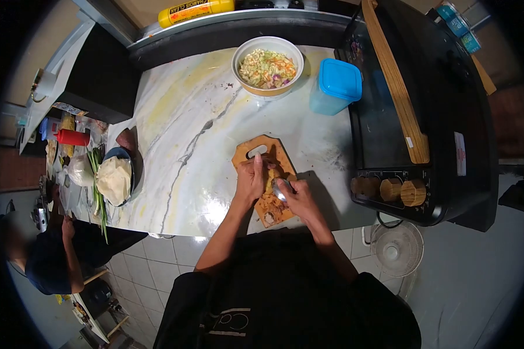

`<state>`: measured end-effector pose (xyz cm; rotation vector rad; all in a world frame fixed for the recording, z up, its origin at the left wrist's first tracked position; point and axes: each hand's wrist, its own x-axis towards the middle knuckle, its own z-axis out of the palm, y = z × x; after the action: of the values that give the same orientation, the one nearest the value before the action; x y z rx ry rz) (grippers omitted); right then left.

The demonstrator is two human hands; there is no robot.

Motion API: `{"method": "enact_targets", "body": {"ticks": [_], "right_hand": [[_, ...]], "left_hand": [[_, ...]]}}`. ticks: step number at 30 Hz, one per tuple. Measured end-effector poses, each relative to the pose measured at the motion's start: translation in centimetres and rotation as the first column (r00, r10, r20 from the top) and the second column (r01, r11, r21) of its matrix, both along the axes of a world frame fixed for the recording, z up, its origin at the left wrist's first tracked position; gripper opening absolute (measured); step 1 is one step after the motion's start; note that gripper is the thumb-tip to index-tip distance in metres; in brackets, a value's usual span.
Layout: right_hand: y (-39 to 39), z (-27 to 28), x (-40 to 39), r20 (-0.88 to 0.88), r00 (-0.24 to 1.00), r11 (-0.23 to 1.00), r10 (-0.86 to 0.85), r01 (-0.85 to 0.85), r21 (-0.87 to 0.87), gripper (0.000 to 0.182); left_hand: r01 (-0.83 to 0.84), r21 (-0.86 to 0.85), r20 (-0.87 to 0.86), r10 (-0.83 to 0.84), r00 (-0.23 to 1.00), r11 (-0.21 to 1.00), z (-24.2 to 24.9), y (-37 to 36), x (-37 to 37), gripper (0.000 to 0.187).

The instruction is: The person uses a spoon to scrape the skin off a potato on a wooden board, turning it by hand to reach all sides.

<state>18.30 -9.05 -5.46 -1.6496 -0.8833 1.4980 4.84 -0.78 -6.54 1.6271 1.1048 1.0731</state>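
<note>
My left hand point(251, 179) is closed around a knobbly yellow-brown piece of ginger root point(269, 179) over the wooden cutting board point(243, 152). My right hand point(300, 199) grips a shiny, spoon-like metal utensil point(281, 189) against the ginger's right side; its handle is hidden in the fingers. Brown peelings point(272, 203) lie scattered on the board below both hands. Near the board's front edge sits a small pale round piece point(269, 217), too small to name.
Behind the board stands a bowl of chopped vegetables point(268, 67), with a blue-lidded container point(337, 84) beside it. A black oven point(390, 116) bounds the right. To the left are a plate with pale sheets point(115, 177) and green onions point(98, 192). Another person point(52, 256) is at far left.
</note>
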Motion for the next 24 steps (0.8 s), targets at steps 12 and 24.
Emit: {"method": "enact_targets", "body": {"ticks": [12,24], "right_hand": [[0.0,0.5,-0.2,0.003,1.000,0.999,-0.004,0.004,0.052,0.047],[-1.0,3.3,0.2,-0.072,0.997,0.993,-0.029,0.020,-0.114,0.041]], "left_hand": [[0.024,-0.029,0.009,-0.023,1.000,0.999,0.7,0.1,0.0,0.060],[0.007,-0.028,0.009,-0.006,1.000,1.000,0.3,-0.1,0.0,0.059]]}}
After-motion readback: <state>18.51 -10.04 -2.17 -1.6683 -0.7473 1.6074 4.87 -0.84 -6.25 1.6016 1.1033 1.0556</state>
